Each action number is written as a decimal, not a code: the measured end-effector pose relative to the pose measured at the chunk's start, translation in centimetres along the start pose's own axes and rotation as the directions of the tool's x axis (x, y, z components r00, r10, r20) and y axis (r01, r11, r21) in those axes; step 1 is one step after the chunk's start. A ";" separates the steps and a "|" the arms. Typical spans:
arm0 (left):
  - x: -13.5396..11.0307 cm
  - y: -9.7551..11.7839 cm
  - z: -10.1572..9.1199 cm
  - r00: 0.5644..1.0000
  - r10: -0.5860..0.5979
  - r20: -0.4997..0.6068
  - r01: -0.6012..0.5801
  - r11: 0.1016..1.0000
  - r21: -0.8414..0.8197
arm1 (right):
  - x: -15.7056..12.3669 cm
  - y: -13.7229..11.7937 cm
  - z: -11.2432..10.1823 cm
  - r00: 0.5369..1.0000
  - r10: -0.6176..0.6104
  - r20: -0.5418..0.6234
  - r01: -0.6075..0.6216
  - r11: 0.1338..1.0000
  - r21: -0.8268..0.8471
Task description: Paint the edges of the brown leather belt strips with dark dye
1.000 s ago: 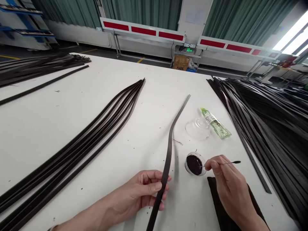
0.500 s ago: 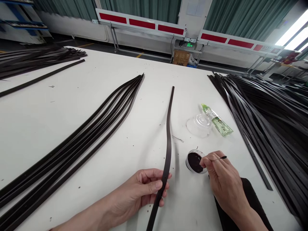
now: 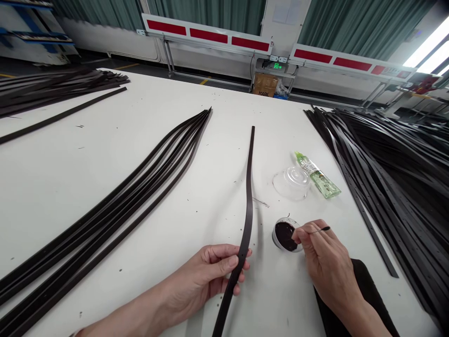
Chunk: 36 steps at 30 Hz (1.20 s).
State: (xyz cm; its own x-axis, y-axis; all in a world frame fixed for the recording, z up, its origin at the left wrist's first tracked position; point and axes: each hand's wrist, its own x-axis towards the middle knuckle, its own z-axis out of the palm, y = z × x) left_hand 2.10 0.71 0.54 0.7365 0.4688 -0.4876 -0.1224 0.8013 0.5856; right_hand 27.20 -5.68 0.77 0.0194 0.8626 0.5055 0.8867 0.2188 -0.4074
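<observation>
Between thumb and fingers, my left hand (image 3: 213,271) pinches a long dark leather strap (image 3: 248,206), which curves away from me toward the far side. My right hand (image 3: 328,264) is closed on a thin stick with a small dark tip, probably a cotton swab (image 3: 321,230); its dark end sticks out above the knuckles, and its other end is hidden by my fingers. Those fingers are at the right rim of a small cup of dark liquid (image 3: 286,235). Behind the cup sit a clear plastic cup (image 3: 292,182) and a green bottle (image 3: 318,175).
Several dark straps (image 3: 140,187) lie bunched on the white table (image 3: 168,262) to my left. A large pile of straps (image 3: 382,187) covers the right side, and another pile (image 3: 59,89) is at far left. A black pad (image 3: 368,290) lies under my right forearm.
The view has shifted very slightly. My left hand still pinches the strap, which has turned a little; my right hand stays by the cup.
</observation>
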 end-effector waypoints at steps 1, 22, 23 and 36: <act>0.0 0.0 0.0 1.000 0.000 0.007 0.000 1.000 -0.002 | 0.0 -0.2 -0.3 0.999 0.033 -0.017 -0.032 0.999 0.030; 0.0 0.1 0.0 0.990 -0.007 0.138 0.003 1.000 0.028 | -1.7 -3.7 -1.0 0.699 0.711 0.070 -0.529 0.448 0.721; 0.1 0.1 0.0 0.990 -0.006 0.144 0.001 1.000 0.031 | -1.7 -3.6 -1.0 0.721 0.692 0.027 -0.529 0.525 0.666; 0.1 0.4 0.1 0.992 -0.034 0.119 0.028 0.998 0.053 | 0.4 -0.2 -0.4 0.998 0.058 0.019 -0.058 0.998 -0.018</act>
State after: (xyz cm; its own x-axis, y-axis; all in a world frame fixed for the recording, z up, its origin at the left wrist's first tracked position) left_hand 2.24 1.02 0.79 0.8141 0.3936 -0.4270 -0.0663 0.7935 0.6050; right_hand 27.27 -5.59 1.35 0.0622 0.8822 0.4668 0.8921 0.1606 -0.4224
